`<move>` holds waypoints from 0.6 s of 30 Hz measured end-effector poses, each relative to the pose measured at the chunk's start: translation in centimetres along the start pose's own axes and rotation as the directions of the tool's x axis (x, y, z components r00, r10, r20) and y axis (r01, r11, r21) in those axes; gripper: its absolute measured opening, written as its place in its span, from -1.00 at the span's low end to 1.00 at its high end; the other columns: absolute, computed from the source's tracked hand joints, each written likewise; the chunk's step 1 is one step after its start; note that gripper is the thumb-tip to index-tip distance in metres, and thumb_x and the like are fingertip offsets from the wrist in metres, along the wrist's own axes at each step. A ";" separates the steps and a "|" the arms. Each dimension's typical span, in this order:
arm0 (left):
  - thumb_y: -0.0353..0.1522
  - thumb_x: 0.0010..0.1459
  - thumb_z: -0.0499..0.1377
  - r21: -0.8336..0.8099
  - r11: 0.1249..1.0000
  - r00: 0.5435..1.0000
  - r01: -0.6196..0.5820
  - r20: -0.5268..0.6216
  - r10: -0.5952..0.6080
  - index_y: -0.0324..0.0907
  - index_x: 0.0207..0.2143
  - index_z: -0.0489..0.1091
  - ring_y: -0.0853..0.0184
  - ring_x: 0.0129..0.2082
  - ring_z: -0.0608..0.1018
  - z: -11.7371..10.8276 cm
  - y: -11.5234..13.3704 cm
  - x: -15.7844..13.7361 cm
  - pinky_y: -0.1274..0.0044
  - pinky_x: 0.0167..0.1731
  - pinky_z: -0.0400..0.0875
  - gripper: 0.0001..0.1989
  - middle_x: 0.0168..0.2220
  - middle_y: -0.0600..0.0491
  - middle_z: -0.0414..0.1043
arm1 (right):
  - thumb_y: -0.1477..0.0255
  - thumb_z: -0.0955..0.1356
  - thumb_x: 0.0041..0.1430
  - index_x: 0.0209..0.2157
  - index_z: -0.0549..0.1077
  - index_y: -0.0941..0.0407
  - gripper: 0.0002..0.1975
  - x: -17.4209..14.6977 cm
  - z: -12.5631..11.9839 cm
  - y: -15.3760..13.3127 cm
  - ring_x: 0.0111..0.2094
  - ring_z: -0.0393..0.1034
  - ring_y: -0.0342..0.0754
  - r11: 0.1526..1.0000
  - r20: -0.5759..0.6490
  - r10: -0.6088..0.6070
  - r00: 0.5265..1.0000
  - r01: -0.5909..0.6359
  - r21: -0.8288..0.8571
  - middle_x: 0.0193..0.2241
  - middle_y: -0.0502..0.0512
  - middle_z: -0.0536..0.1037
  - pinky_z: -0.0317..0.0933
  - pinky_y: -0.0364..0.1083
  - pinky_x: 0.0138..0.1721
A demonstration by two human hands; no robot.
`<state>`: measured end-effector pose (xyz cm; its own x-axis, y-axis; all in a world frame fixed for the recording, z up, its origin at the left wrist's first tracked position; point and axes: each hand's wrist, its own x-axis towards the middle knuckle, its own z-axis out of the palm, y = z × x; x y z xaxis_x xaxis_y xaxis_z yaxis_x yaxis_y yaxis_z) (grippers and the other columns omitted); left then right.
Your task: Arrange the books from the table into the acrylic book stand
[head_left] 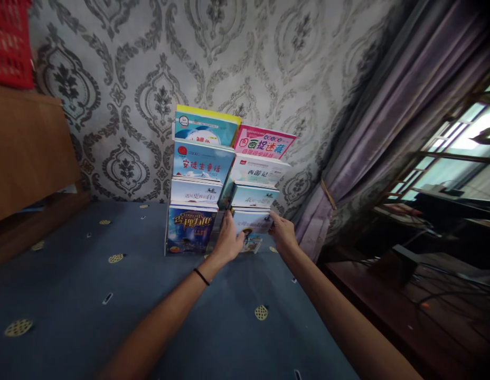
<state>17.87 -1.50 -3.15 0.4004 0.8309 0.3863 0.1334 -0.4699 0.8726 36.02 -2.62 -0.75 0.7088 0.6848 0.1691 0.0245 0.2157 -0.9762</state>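
Note:
A light blue book (253, 220) stands at the front of the right column of a tiered book display against the wall. My left hand (229, 238) grips its left edge and my right hand (282, 232) grips its right edge, fingers partly hidden behind it. Just behind rises another pale blue book (255, 196), then a white book (258, 170) and a pink book (265, 141) at the top. In the left column are a dark blue book (191, 232), a pale book (195, 191), a blue book (203, 161) and a teal book (207, 126) with a yellow edge.
The display stands on a blue patterned cloth (150, 316) by a grey patterned wall (150, 53). At left are a brown wooden box (27, 148) and a red basket (9, 47). A purple curtain (371, 116) hangs at right, beside a dark table (387, 295) with cables.

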 end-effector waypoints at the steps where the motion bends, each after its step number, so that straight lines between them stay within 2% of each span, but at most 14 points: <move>1: -0.45 0.13 0.09 -0.002 1.000 1.000 -0.024 -0.008 0.024 -0.43 0.41 -0.26 0.08 0.45 -0.10 0.0 0.1 -0.2 0.29 0.42 -0.20 -0.13 0.45 -0.30 -0.22 | 0.14 0.48 -0.23 -0.58 0.46 0.14 -0.66 0.0 0.0 0.0 -0.63 0.27 -0.13 1.000 -0.002 -0.003 1.000 0.003 -0.002 -0.72 -0.08 0.38 0.16 -0.15 -0.60; 6: -0.50 0.15 0.04 0.024 0.983 0.983 -0.180 -0.036 0.181 -0.24 0.43 -0.34 0.17 0.46 -0.15 0.2 0.6 -1.3 0.28 0.42 -0.14 -0.13 0.47 -0.15 -0.31 | 0.11 0.49 -0.25 -0.56 0.48 0.13 -0.63 0.1 -0.2 0.1 -0.61 0.30 -0.12 1.000 -0.019 -0.020 1.000 0.019 -0.016 -0.68 -0.03 0.44 0.17 -0.15 -0.60; 11: -0.55 0.17 0.00 0.087 0.979 0.982 -0.185 -0.007 0.186 -0.10 0.42 -0.14 0.11 0.46 -0.16 -0.1 0.5 -1.8 0.22 0.40 -0.08 -0.21 0.48 -0.09 -0.35 | 0.07 0.50 -0.26 -0.55 0.48 0.12 -0.60 0.2 -0.4 0.4 -0.57 0.36 -0.09 1.000 -0.010 -0.017 1.000 0.016 -0.006 -0.64 0.00 0.48 0.22 -0.15 -0.58; 18: -0.53 0.21 -0.01 0.216 0.959 0.983 -0.181 0.037 0.178 -0.09 0.43 -0.20 -0.01 0.44 -0.06 -0.8 0.7 -1.4 0.10 0.33 0.00 -0.22 0.47 -0.19 -0.31 | -0.01 0.48 -0.21 -0.48 0.53 0.13 -0.53 -0.1 -0.5 1.1 -0.44 0.47 -0.03 0.999 0.002 -0.037 0.999 0.037 0.024 -0.51 0.07 0.59 0.33 -0.12 -0.45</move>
<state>16.69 -2.78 -2.86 0.4506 0.7228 0.5239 0.2512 -0.6658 0.7026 36.35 -2.79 -1.86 0.7060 0.6778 0.2056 0.0339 0.2576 -0.9657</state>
